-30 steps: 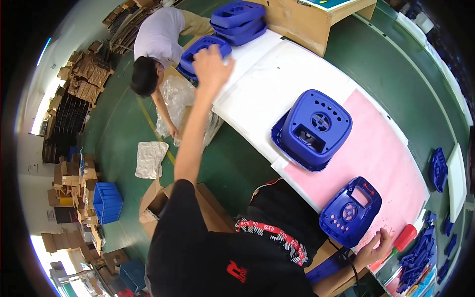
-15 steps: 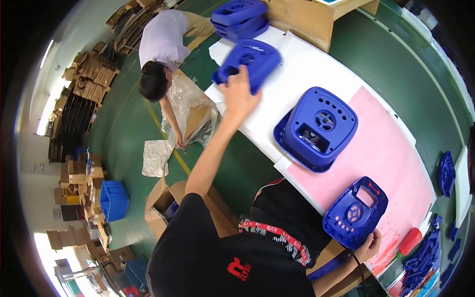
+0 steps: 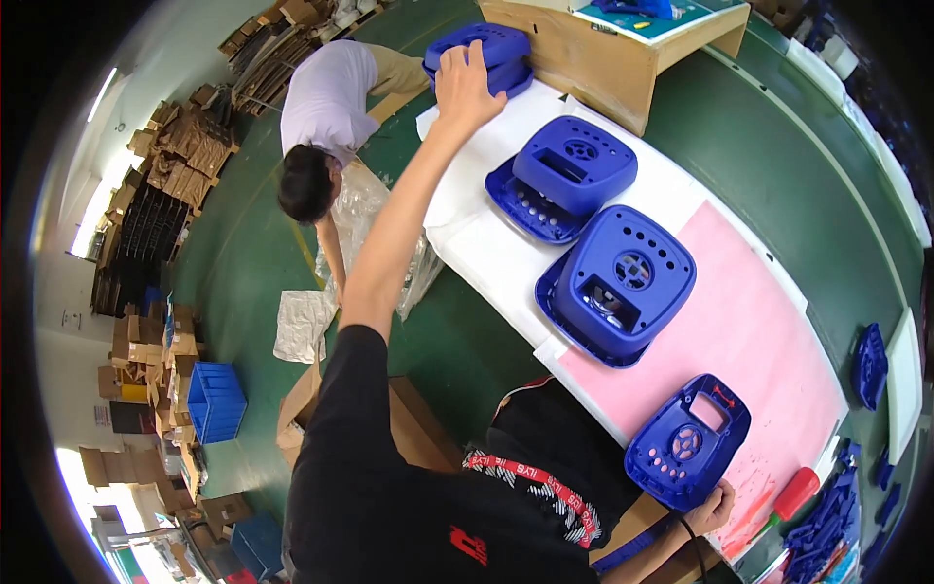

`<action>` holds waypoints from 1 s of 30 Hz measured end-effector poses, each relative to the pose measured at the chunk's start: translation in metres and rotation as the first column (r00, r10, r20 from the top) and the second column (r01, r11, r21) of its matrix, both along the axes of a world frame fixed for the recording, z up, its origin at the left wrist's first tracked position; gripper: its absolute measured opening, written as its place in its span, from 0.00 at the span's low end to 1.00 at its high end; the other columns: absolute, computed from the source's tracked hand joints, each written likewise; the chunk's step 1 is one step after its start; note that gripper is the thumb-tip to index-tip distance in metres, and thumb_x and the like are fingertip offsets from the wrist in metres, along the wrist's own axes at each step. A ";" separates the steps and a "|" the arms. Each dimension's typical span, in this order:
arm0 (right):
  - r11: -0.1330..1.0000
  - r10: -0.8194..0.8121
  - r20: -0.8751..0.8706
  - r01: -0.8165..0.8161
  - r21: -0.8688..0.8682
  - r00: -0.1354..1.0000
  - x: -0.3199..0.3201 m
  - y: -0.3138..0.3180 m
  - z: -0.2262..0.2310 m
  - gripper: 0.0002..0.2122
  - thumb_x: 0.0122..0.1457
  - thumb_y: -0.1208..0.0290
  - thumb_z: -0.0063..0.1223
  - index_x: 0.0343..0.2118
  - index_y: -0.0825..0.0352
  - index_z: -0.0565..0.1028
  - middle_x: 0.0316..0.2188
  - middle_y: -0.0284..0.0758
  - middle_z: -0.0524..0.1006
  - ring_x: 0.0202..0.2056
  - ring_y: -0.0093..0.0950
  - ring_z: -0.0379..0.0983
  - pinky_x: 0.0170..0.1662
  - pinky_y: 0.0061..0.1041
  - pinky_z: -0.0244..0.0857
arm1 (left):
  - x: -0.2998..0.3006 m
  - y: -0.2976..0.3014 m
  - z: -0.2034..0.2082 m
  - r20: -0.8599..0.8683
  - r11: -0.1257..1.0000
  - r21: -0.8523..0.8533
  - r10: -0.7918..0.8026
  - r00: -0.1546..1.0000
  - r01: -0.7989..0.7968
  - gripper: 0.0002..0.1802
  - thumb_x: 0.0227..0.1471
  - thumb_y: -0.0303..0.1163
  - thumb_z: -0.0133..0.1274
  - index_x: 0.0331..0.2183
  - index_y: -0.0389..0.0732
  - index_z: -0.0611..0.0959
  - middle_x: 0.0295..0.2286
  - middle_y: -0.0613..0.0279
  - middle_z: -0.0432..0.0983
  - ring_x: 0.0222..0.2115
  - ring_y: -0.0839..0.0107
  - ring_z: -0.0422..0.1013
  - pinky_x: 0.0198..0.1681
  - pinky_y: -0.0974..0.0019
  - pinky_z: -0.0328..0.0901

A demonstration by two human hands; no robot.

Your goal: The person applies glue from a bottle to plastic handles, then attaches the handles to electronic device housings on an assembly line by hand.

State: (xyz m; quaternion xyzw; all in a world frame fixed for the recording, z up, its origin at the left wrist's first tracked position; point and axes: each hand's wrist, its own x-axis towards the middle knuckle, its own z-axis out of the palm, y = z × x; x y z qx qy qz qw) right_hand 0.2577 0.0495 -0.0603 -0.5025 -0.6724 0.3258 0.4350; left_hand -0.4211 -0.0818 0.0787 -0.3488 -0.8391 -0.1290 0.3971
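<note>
My left hand (image 3: 467, 90) reaches to the far end of the table, fingers spread, over a stack of blue plastic housings (image 3: 491, 47). It covers part of the stack, so contact is unclear. My right hand (image 3: 713, 508), at the near edge, grips the lower rim of a blue housing shell (image 3: 671, 465), which lies inner side up on pink paper. Between the hands, a blue housing (image 3: 608, 156) leans on another shell (image 3: 535, 216) on white paper. Closer to me, a larger blue housing (image 3: 666, 282) with round holes and a rectangular opening rests on a similar shell.
A red-handled tool (image 3: 798, 492) lies right of my right hand, near a pile of blue scraps (image 3: 822, 526). A wooden stand (image 3: 584, 63) borders the far end. Left of the table, a person (image 3: 326, 107) bends over clear plastic wrap. An open cardboard box (image 3: 413, 423) stands beside me.
My left hand has let go of a blue housing, which now sits nearer the large one, and has moved away to the far stack. My right hand still holds its shell.
</note>
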 end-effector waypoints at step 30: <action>0.998 0.008 0.025 -0.009 0.057 1.000 -0.014 -0.008 0.018 0.08 0.57 0.78 0.40 0.27 0.73 0.72 0.23 0.32 0.70 0.26 0.23 0.64 0.31 0.21 0.58 | 0.041 -0.037 -0.022 0.311 0.810 -0.272 -0.437 0.844 0.520 0.49 0.27 0.29 0.68 0.56 0.36 0.67 0.39 0.51 0.71 0.43 0.54 0.68 0.49 0.57 0.60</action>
